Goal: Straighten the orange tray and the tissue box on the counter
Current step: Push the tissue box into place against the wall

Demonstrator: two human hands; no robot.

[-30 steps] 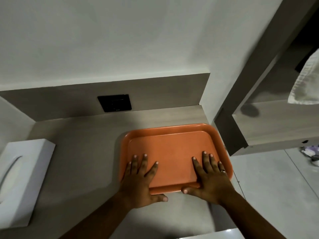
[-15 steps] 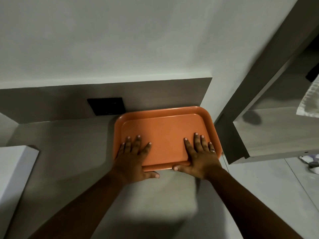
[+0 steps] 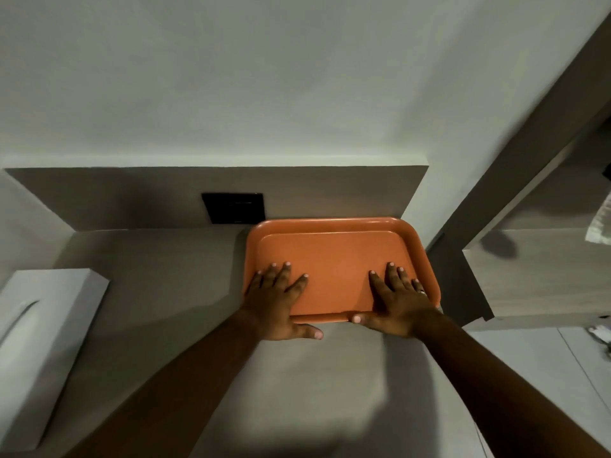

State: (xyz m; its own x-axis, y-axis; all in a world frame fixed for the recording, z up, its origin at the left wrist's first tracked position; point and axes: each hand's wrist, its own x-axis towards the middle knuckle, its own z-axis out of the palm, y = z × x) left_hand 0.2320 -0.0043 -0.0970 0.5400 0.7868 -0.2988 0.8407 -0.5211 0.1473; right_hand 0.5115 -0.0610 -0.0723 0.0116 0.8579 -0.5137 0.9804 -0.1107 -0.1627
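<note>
The orange tray (image 3: 334,249) lies flat on the grey counter (image 3: 165,259), its far rim against the back panel and its right end at the counter's right corner. My left hand (image 3: 277,302) rests on the tray's near left part, fingers spread on top and thumb along the near rim. On the near right part, my right hand (image 3: 396,302), with a ring, sits the same way. The white tissue box (image 3: 43,342) lies at the far left, angled to the counter edge and partly out of view.
A black wall socket (image 3: 236,208) is set in the back panel just left of the tray. Right of the counter stands a wooden shelf unit (image 3: 545,276) with a white cloth (image 3: 600,226) at the frame edge. Tiled floor lies below it.
Both hands have slid the tray away from me, from mid-counter back to the rear panel. The view has shifted, so the tissue box shows more than half a second ago.
</note>
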